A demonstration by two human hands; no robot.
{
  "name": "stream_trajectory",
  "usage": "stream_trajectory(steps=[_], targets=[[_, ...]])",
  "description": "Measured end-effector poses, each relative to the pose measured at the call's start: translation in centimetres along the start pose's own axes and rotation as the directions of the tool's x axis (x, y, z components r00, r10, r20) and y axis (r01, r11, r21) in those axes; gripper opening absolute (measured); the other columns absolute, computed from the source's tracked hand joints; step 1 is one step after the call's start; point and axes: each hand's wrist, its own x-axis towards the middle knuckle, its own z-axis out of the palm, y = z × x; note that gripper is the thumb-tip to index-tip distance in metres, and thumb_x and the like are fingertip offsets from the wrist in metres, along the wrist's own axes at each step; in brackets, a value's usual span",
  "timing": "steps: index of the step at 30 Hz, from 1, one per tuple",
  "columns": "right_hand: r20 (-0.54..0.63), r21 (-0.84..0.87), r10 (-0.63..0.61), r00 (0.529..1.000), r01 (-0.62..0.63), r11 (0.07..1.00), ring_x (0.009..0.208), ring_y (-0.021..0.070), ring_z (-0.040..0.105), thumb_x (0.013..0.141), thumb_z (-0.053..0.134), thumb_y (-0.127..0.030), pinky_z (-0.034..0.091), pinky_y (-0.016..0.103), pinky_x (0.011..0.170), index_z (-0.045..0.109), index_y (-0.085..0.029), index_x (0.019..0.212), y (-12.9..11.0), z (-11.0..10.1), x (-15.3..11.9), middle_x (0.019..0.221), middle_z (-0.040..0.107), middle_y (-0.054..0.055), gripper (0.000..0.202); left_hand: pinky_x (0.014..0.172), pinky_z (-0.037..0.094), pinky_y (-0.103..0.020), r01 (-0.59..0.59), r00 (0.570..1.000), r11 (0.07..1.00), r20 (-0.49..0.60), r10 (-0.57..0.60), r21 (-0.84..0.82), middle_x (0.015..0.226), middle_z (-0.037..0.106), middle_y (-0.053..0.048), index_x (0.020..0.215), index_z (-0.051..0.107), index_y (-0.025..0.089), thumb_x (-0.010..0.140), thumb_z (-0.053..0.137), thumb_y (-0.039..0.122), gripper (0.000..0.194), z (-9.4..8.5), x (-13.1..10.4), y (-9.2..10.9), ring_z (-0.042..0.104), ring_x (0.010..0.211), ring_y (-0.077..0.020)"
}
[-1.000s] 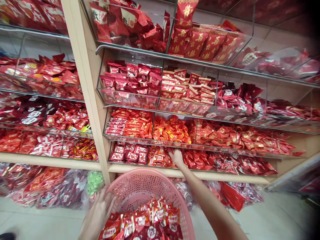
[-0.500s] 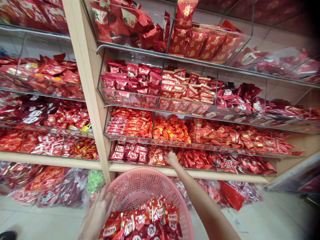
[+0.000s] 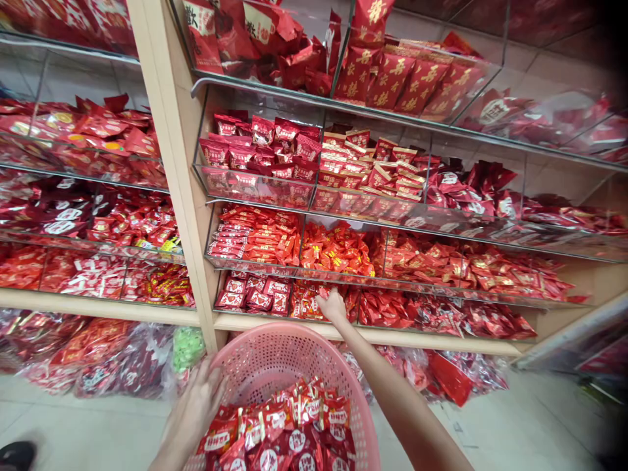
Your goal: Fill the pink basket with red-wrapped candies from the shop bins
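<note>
A pink perforated plastic basket (image 3: 343, 366) stands in front of me, holding many red and dark red candy packets (image 3: 294, 432). Over its left rim lies my left hand (image 3: 196, 399), its fingers hooked across the edge. My right hand (image 3: 332, 305) reaches past the basket's right side into a compartment on the lowest shelf. There its fingers curl together against small red and gold candy packets (image 3: 304, 302); whatever lies within them is hidden. Left of that compartment are square red packets with white print (image 3: 260, 296).
Clear-fronted shelves (image 3: 275, 265) rise in tiers, filled with red wrapped sweets. A wooden upright (image 3: 169, 144) divides left and right units. Below, large plastic bags of packets (image 3: 132, 366) and a green bag (image 3: 188, 348) lie on the tiled floor (image 3: 98, 418). A dark shoe (image 3: 17, 456) shows at lower left.
My right hand has lifted slightly within the same compartment, and its fingers are more curled. My left hand stays on the basket rim. The view has shifted a little.
</note>
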Motion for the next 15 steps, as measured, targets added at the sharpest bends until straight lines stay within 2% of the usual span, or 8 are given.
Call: stream_trajectory(steps=[5, 8, 11, 15], targets=[[-0.099, 0.017, 0.037, 0.994, -0.036, 0.999, 0.107, 0.029, 0.049, 0.075, 0.049, -0.041, 0.041, 0.038, 0.08, 0.045, -0.011, 0.109, -2.0, 1.7, -1.6, 0.108, 0.054, 0.02, 0.046, 0.096, 0.039, -0.038, -0.014, 1.0, 1.0, 0.005, 0.014, 0.007, 0.129, 0.044, -0.007, 0.097, 0.059, 0.02, 0.084, 0.034, 0.036, 0.032, -0.3, -0.1, 0.2, 0.045, 0.115, -0.0222], [-0.125, 0.024, 0.074, 0.989, -0.072, 0.997, 0.109, 0.0301, 0.047, 0.073, 0.053, -0.043, 0.04, 0.041, 0.082, 0.04, -0.012, 0.114, -2.3, 2.2, -2.0, 0.115, 0.048, 0.022, 0.053, 0.098, 0.037, -0.039, -0.014, 0.999, 0.999, 0.031, 0.012, 0.04, 0.129, 0.043, -0.008, 0.097, 0.058, 0.019, 0.084, 0.034, 0.036, 0.033, -0.6, -0.2, 0.3, 0.044, 0.116, -0.0221], [-0.107, 0.035, 0.102, 0.989, -0.098, 0.995, 0.102, 0.0295, 0.052, 0.07, 0.057, -0.043, 0.041, 0.041, 0.079, 0.035, -0.013, 0.118, -2.2, 2.4, -1.8, 0.112, 0.05, 0.02, 0.06, 0.098, 0.037, -0.039, -0.016, 0.998, 0.998, 0.068, 0.012, 0.053, 0.131, 0.04, -0.01, 0.097, 0.058, 0.018, 0.085, 0.032, 0.037, 0.034, -0.9, -0.1, 0.6, 0.043, 0.116, -0.0229], [-0.066, 0.052, 0.101, 0.993, -0.098, 0.994, 0.091, 0.0264, 0.059, 0.07, 0.059, -0.034, 0.043, 0.035, 0.073, 0.034, -0.015, 0.117, -2.0, 2.5, -1.3, 0.098, 0.059, 0.015, 0.057, 0.097, 0.037, -0.04, -0.019, 0.996, 0.998, 0.089, 0.013, 0.065, 0.131, 0.04, -0.012, 0.098, 0.058, 0.016, 0.086, 0.031, 0.036, 0.036, -1.1, -0.1, 0.8, 0.044, 0.115, -0.0242]])
